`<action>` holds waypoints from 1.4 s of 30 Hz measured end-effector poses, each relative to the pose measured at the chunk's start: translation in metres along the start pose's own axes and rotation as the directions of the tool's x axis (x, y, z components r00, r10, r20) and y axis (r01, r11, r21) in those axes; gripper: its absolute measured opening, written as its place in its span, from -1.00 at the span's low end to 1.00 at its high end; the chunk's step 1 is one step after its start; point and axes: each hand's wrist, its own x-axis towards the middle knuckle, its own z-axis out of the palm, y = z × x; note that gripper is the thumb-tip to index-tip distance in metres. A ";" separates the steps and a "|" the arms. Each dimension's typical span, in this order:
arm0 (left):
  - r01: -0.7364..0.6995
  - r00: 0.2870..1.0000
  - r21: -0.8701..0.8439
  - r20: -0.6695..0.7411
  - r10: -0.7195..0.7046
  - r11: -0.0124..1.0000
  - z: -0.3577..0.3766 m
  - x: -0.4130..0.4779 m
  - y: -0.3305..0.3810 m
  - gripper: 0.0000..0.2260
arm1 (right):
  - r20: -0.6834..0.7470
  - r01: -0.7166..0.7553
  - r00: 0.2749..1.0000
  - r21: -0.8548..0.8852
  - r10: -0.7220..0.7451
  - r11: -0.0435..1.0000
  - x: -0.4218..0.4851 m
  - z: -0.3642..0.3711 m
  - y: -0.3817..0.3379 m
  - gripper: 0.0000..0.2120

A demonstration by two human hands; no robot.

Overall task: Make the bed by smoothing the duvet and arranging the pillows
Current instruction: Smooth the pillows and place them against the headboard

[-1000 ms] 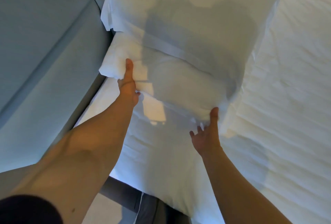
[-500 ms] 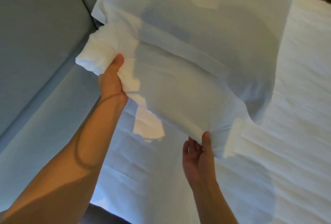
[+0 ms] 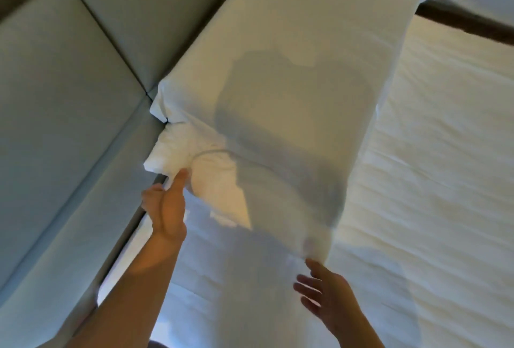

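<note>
A padded grey headboard [image 3: 69, 103] fills the left. The left hand [image 3: 167, 208] is relaxed and holds nothing, its thumb tip touching the crumpled near corner of the white pillow [image 3: 300, 91]. The pillow lies against the headboard, with its long axis running away toward the upper right. The right hand [image 3: 331, 300], fingers spread wide, grips nothing and is just below the pillow's near edge. The duvet [image 3: 445, 194] spreads to the right.

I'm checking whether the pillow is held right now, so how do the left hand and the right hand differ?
The left hand is higher, one straight digit touching the nearer pillow's crumpled corner; the right hand is lower, fingers spread below the other corner, contact unclear. The left hand looks sharp, the right hand blurred. Both are open, with no grip.
</note>
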 end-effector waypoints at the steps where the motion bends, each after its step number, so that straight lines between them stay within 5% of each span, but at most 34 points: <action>1: -0.037 0.997 -0.007 -0.066 0.037 0.999 -0.003 -0.015 0.016 -0.51 | -0.074 0.036 0.996 -0.044 -0.039 0.998 -0.008 -0.012 -0.011 -0.73; 5: 0.028 0.990 -0.130 0.142 -0.009 0.991 0.026 -0.031 0.091 -0.65 | -0.245 0.461 0.846 -0.111 -0.474 0.880 -0.030 -0.028 -0.100 -0.83; 7: 0.219 0.946 -0.217 0.288 -0.152 0.951 0.053 -0.018 0.130 -0.56 | -0.096 0.608 0.789 -0.019 -0.606 0.794 -0.039 -0.016 -0.160 -0.51; 10: 0.401 0.882 -0.318 0.387 -0.269 0.859 0.094 0.006 0.166 -0.24 | 0.128 0.598 0.789 0.066 -0.601 0.799 -0.047 0.025 -0.241 -0.10; 17: 0.412 0.900 -0.254 0.262 -0.347 0.875 0.125 0.033 0.166 -0.13 | 0.112 0.616 0.760 0.190 -0.640 0.765 -0.017 0.066 -0.318 -0.19; 23: 0.264 0.957 -0.209 0.178 -0.229 0.942 0.125 0.027 0.161 -0.61 | 0.176 0.801 0.584 0.029 -0.792 0.597 -0.030 0.095 -0.373 -0.41; 28: 0.137 0.990 -0.272 0.066 -0.123 0.953 0.111 0.016 0.149 -0.61 | 0.222 0.717 0.680 -0.002 -0.699 0.697 -0.005 0.106 -0.353 -0.34; 33: 0.197 0.980 -0.198 0.041 -0.192 0.960 0.113 0.022 0.137 -0.55 | 0.234 0.743 0.654 -0.025 -0.719 0.668 0.000 0.103 -0.349 -0.29; 38: 0.367 0.920 -0.229 0.234 -0.314 0.902 0.102 0.033 0.138 -0.52 | 0.051 0.662 0.749 -0.022 -0.660 0.749 0.000 0.084 -0.314 -0.06; 42: 0.550 0.803 -0.429 0.507 -0.314 0.716 0.080 0.030 0.135 -0.45 | 0.119 0.513 0.851 0.019 -0.511 0.858 -0.018 0.058 -0.244 -0.36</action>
